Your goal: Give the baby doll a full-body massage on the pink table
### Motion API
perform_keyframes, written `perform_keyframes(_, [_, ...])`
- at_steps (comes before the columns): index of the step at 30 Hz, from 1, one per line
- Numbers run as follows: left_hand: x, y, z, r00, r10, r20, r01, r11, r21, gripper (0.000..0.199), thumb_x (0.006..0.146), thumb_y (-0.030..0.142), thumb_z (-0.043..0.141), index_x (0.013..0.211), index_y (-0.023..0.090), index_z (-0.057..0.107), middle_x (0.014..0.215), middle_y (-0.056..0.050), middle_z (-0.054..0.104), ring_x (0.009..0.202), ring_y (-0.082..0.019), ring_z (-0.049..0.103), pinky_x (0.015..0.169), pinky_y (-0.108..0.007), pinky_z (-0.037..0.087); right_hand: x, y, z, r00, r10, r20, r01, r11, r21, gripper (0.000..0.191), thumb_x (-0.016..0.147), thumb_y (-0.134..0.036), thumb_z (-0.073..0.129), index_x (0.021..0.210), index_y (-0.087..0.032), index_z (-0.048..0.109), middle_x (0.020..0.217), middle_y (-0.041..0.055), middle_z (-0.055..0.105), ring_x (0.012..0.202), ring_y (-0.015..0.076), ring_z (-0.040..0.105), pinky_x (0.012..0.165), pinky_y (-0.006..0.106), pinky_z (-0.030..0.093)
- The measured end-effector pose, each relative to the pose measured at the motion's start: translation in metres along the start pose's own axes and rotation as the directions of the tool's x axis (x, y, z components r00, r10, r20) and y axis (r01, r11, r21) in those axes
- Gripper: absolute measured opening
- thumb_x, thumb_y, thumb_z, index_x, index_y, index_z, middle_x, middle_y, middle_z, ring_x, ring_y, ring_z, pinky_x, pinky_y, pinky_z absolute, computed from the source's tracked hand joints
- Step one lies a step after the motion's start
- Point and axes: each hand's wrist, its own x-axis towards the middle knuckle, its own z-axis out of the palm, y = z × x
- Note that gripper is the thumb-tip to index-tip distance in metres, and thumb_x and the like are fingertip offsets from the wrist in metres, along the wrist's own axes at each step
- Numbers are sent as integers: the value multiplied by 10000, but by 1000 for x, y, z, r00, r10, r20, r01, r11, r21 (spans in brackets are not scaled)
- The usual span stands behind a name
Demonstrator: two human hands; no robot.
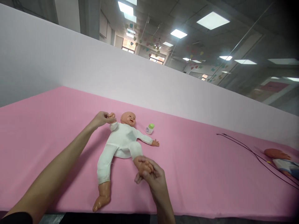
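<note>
A baby doll [123, 137] in a white cloth suit lies on its back on the pink table cover [191, 168], its head toward the far wall. My left hand [102, 119] is closed round the doll's small hand at the left, beside its head. With my right hand [153, 174] I grip the doll's foot, fingers behind it and thumb in front. That leg is raised and bent; the other leg lies stretched toward the front edge. The doll's other arm reaches out to the right, near a small white jar [149, 128] with a green lid.
A second doll [280, 158] lies at the far right, partly cut off. Thin dark cords [249, 149] run across the cover beside it. A pale wall panel [140, 84] stands along the back of the table.
</note>
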Motion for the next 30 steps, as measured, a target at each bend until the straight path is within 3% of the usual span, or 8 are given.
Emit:
perform_keyframes(2, [-1,-6,24,994,67,-83,-65,998,21,450,628,548,832,581,203,548,607,9,600,615,-163,555,568,-266,356,31,-7,9,1000,-12,9,13,999,-38,439,839,-480,825,1143,-179,728,833,61,749,607,201,712,620,364,637])
perform_keyframes(5, [-10,-15,58,987,138,-86,-126,983,133,412,711,587,774,684,207,617,683,-10,670,652,-186,592,588,-280,374,81,0,19,1000,-5,-22,3,999,-50,481,774,-512,865,1083,-172,725,882,46,737,602,172,705,616,324,632])
perform_keyframes(9, [-19,-21,73,992,130,-2,-125,957,264,413,779,610,709,697,222,594,670,-10,672,627,-192,578,573,-296,345,116,16,24,995,-2,-99,0,1000,-16,530,733,-552,881,1054,-166,714,858,23,714,586,147,689,603,279,610])
perform_keyframes(12, [-8,-21,54,996,89,-30,-79,964,255,422,743,606,731,675,216,585,651,5,634,613,-173,539,553,-288,313,100,13,19,997,-4,-76,1,999,-38,510,765,-543,865,1080,-169,721,838,30,717,609,170,698,607,300,610])
perform_keyframes(17, [6,-15,-3,989,-25,-144,40,994,100,474,656,514,800,569,227,433,572,47,456,588,-133,434,556,-278,287,17,21,-6,999,19,-47,-20,999,-35,476,824,-476,843,1185,-189,724,792,58,747,612,203,700,624,351,609])
perform_keyframes(21, [2,-6,-23,991,-112,-67,109,993,-38,480,657,458,811,571,233,396,593,33,465,617,-143,461,573,-280,306,-33,49,-18,997,79,19,-80,996,29,452,764,-474,887,1105,-212,747,744,54,749,538,207,683,543,343,583])
perform_keyframes(25, [-1,1,2,996,-12,-90,9,1000,-30,453,643,487,815,597,225,449,617,23,509,621,-151,489,579,-281,324,-21,37,-7,998,44,33,-44,999,14,463,804,-467,857,1164,-201,740,639,24,702,552,216,687,571,349,593])
perform_keyframes(30, [-15,-4,56,983,183,12,-176,922,344,368,724,530,751,657,229,550,643,8,623,607,-180,540,575,-298,308,58,7,14,1000,3,13,-2,999,-53,463,810,-483,846,1141,-179,733,806,46,743,632,192,711,634,327,612])
